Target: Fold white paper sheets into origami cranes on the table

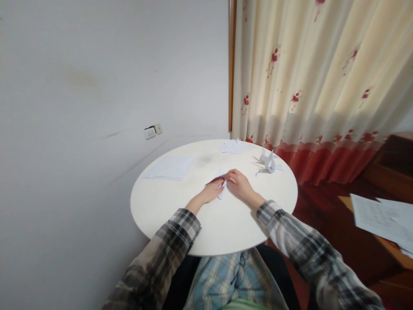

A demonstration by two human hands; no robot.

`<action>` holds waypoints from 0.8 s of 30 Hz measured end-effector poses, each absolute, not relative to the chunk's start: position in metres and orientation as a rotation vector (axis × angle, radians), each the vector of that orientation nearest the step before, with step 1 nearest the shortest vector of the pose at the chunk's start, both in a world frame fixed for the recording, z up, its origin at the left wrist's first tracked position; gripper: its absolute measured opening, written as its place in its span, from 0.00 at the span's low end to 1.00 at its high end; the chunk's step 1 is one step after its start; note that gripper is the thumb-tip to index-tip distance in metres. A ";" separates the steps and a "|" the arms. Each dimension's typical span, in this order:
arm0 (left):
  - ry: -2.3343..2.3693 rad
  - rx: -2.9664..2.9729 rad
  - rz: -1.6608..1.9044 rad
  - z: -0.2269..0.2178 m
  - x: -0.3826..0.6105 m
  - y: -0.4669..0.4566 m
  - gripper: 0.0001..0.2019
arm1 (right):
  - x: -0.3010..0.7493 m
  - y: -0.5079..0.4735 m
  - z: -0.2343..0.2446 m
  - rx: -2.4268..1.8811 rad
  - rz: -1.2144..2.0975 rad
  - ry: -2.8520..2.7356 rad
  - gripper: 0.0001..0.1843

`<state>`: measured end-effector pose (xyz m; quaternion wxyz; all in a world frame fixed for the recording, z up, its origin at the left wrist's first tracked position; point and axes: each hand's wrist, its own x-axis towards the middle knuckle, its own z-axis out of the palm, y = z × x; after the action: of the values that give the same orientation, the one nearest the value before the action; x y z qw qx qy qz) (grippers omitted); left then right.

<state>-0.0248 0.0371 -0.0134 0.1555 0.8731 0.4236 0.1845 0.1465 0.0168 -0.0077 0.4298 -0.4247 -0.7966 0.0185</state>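
Observation:
A small piece of white folded paper lies near the middle of a round white table. My left hand presses on its near left side, fingers curled over the paper. My right hand pinches its right edge with closed fingers. Both hands meet over the paper, and both sleeves are plaid.
A stack of white sheets lies at the table's left. A finished paper crane stands at the right, with more folded paper at the far edge. A flowered curtain hangs behind. A wooden desk with papers is at right.

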 end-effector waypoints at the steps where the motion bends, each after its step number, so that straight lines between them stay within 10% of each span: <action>1: 1.217 2.511 0.512 -0.014 -0.025 0.038 0.22 | 0.146 0.017 -0.008 -1.037 0.068 -1.987 0.11; 12: 1.195 2.483 0.558 -0.010 -0.022 0.036 0.20 | 0.143 0.019 -0.009 -0.996 0.257 -1.840 0.07; 24: 1.171 2.390 0.673 -0.012 -0.024 0.037 0.12 | 0.144 0.016 -0.010 -1.185 0.350 -1.948 0.33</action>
<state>-0.0240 0.0367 -0.0116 0.1968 0.8536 0.4181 0.2405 0.1435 0.0158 -0.0101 0.4054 -0.4697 -0.7719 0.1385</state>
